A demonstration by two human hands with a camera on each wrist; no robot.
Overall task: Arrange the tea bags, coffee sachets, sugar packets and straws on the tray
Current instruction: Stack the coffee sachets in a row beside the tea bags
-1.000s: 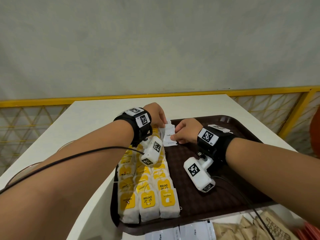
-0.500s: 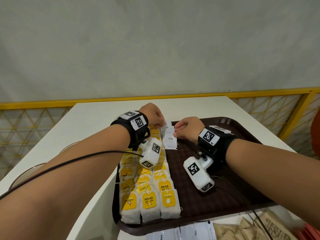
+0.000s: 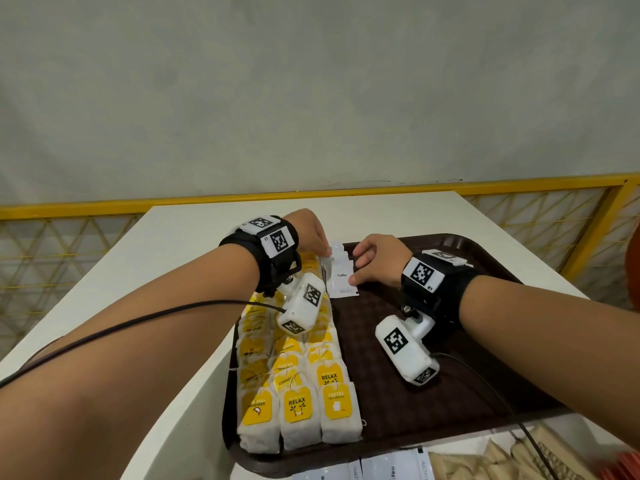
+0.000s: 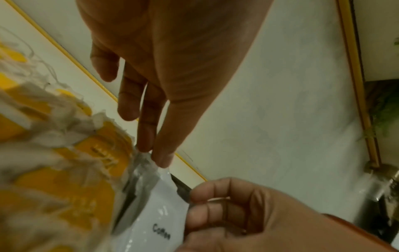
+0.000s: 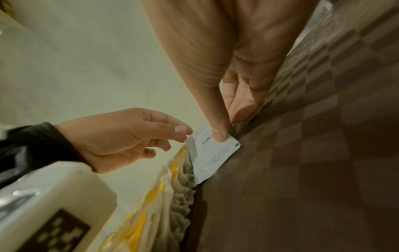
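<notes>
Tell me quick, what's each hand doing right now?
Left hand: fingertips pinch the top edge of the white coffee sachets.
Right hand: thumb and fingers grip the same sachets at their right side, on the tray.

I read "Coffee" on the white sachet [image 3: 342,276] at the far end of the tray [image 3: 460,393]; the left wrist view shows that word too. On the yellow tea bag tags [image 3: 298,405] at the tray's near edge I read "RELAX" and "TASTES". The right wristband tag [image 3: 423,274] says "R1". Packets [image 3: 391,467] nearer than the tray show only "fee".
</notes>
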